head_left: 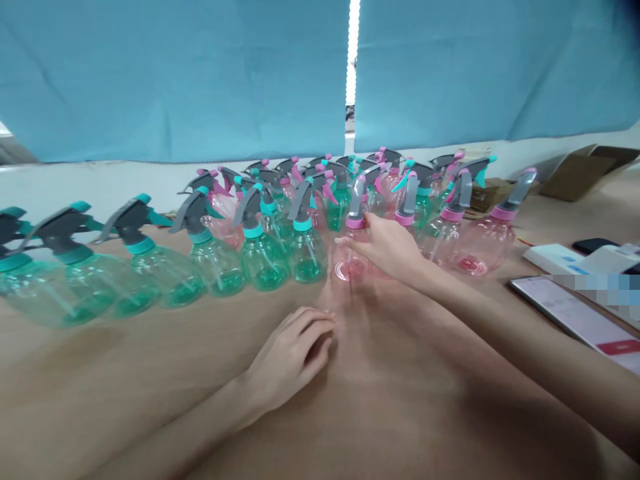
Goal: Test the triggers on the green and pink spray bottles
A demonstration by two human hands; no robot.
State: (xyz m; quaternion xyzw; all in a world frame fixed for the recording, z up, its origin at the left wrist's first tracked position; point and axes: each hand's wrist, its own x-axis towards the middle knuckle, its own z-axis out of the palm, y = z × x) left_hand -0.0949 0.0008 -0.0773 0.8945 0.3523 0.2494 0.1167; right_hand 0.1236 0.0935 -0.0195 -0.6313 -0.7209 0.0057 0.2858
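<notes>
A pink see-through spray bottle (348,269) with a grey trigger head stands upright in the front row. My right hand (395,245) is closed around its right side, thumb across the front; the fingers behind are hidden. On the table below it rests my left hand (295,350), empty, its fingers loosely bent and apart. Green spray bottles (266,263) with turquoise collars line up to the left of the held one. Other pink spray bottles (483,243) stand to its right, partly behind my right arm.
More pink and green spray bottles (340,200) crowd behind the front row. On the right lie a phone (565,307) with its screen lit, a white box (555,259) and a dark object (595,245). An open cardboard box (575,175) sits farther back. Blue cloth (200,80) hangs behind.
</notes>
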